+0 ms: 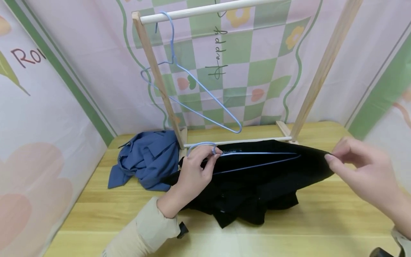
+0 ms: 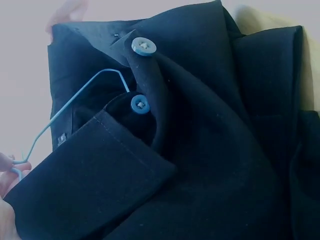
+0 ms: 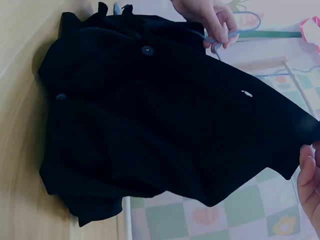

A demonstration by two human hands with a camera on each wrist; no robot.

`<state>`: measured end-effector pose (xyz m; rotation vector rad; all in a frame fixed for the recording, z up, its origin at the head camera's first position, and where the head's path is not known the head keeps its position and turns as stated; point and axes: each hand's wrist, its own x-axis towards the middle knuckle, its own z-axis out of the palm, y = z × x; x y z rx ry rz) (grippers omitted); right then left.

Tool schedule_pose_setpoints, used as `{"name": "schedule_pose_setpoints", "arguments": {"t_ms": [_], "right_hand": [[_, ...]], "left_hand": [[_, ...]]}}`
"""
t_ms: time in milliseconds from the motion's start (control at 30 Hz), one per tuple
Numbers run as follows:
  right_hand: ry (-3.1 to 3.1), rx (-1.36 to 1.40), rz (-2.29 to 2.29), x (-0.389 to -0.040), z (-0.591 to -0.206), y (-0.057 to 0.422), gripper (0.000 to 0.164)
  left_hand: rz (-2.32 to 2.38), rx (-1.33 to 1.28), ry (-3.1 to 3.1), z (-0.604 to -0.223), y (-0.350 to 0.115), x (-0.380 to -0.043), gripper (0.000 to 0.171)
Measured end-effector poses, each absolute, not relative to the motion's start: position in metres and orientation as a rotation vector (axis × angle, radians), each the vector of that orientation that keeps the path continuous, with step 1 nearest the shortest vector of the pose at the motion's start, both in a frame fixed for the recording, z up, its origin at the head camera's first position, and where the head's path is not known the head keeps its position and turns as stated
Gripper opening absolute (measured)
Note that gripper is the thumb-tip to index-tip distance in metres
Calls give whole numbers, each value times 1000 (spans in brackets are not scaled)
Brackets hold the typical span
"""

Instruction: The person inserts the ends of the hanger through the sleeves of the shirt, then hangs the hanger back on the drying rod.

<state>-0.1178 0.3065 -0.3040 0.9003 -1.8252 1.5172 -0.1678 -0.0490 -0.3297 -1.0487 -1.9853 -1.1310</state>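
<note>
A black shirt with large round buttons [image 1: 250, 192] hangs just over the table, its collar opening spread toward the head camera. Inside that opening lies a light blue wire hanger [image 1: 260, 153], one arm reaching toward the right shoulder. My left hand [image 1: 196, 171] pinches the hanger near the base of its hook. At the far right, my right hand [image 1: 369, 169] pinches the shirt's shoulder edge between thumb and fingers. The left wrist view shows the hanger [image 2: 75, 97] running into the neck beside a collar flap [image 2: 90, 175]. The hanger's other arm is mostly hidden by hand and cloth.
A wooden rack with a white top rail [image 1: 205, 11] stands behind the shirt. Another blue hanger [image 1: 208, 93] hangs at the rail's left end. A crumpled blue garment [image 1: 144, 157] lies on the wooden table [image 1: 86, 210], left of the rack. Printed curtains surround the table.
</note>
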Motion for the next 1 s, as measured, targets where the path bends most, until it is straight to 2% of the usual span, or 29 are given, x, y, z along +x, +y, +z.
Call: {"name": "schedule_pose_setpoints", "arguments": {"t_ms": [167, 367, 600, 767, 900, 1000], "right_hand": [[-1755, 1013, 1582, -114, -301, 300, 16], [-1658, 1162, 1604, -109, -294, 286, 30], [-1592, 1301, 1628, -104, -293, 278, 24], [-1686, 1124, 1615, -104, -298, 283, 26], [-1780, 955, 1627, -105, -305, 289, 15], [-1787, 989, 1633, -106, -310, 288, 22]], "left_hand": [[-1124, -1031, -1993, -332, -48, -169, 8], [-1096, -1022, -2012, -334, -46, -169, 8], [-1107, -1007, -2003, -333, -44, -169, 8], [-1111, -1004, -1990, -332, -45, -168, 6], [-1060, -1005, -1969, -333, -46, -166, 6], [-1023, -993, -1943, -333, -46, -165, 6]]}}
